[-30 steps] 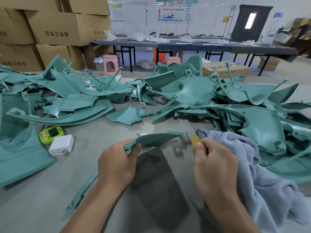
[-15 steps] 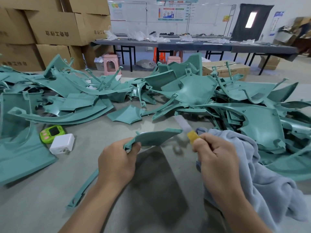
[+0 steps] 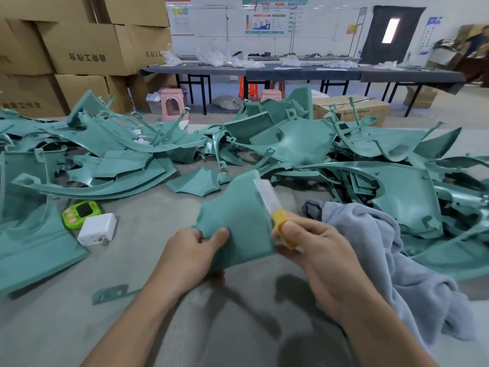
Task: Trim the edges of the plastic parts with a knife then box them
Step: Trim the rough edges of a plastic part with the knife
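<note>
Teal plastic trimming, mid-cycle. Pinches the lower left corner of the part [image 3: 238, 221] with the left hand [image 3: 190, 252], thumb on the front face. Clamps the knife [image 3: 274, 207] by its yellow handle in the right hand [image 3: 315, 247]. Differs from a second earlier: now presents the part's broad face upright between both hands, no longer flat and edge-on. Lays the blade along the edge just above the right thumb. Suggests a fresh edge lined up for trimming. Keep the stroke clear of the left fingers. Leaves boxing not yet begun, with the pile [image 3: 291, 144] beyond both hands.
</note>
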`<state>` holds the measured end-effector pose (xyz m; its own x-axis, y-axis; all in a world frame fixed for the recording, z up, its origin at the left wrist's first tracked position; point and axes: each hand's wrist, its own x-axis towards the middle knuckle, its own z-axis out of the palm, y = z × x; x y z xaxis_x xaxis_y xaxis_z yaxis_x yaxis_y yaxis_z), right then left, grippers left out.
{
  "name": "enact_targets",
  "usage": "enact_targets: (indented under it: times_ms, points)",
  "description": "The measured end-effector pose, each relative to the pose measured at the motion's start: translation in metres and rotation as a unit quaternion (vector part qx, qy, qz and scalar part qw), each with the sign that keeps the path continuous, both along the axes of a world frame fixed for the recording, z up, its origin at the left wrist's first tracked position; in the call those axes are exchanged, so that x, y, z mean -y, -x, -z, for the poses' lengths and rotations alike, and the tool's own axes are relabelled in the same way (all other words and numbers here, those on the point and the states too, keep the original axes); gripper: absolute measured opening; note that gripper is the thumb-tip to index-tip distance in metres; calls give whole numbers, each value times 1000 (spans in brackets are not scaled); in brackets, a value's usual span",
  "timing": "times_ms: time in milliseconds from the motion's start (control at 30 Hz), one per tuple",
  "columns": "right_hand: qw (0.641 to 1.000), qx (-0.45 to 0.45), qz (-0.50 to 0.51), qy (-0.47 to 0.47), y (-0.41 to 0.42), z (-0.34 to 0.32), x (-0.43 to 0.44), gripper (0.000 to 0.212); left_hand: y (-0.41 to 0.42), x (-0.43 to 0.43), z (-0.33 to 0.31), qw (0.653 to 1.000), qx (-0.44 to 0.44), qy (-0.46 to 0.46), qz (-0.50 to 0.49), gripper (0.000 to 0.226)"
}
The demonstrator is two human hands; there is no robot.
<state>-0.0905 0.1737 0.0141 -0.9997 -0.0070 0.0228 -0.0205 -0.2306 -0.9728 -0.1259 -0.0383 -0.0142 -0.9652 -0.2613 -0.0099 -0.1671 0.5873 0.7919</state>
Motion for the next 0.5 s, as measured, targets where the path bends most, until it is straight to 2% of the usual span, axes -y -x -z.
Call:
enact_targets:
  times_ms: [67, 133, 167, 200, 300, 333, 367, 433, 500]
  points:
    - [998, 33, -43, -9, -3, 1, 4, 15, -7, -7, -1, 996, -32, 81, -22, 67]
    - [999, 48, -8, -25, -2, 2, 5, 23, -16, -13, -1, 965, -74, 244, -64, 68]
    - [998, 58, 14, -13, 0, 2, 4, 27, -22, -18, -1, 947, -92, 297, -75, 64]
    - [997, 71, 30, 17, 1, 1, 2, 30, -26, -21, -2, 938, -118, 315, -78, 58]
    - [989, 93, 59, 94, 3, -1, -3, 32, -34, -30, -4, 928, -235, 284, -51, 33]
    - [988, 93, 66, 107, 3, -2, -4, 30, -36, -33, -4, 922, -264, 282, -39, 35]
    - [986, 93, 75, 117, 3, -3, -5, 28, -37, -35, -4, 917, -276, 287, -25, 47]
    - [982, 94, 91, 135, 4, -4, -6, 23, -37, -37, -4, 911, -271, 311, 4, 68]
    - [978, 95, 103, 158, 3, -6, -7, 22, -36, -38, -5, 908, -261, 327, 19, 79]
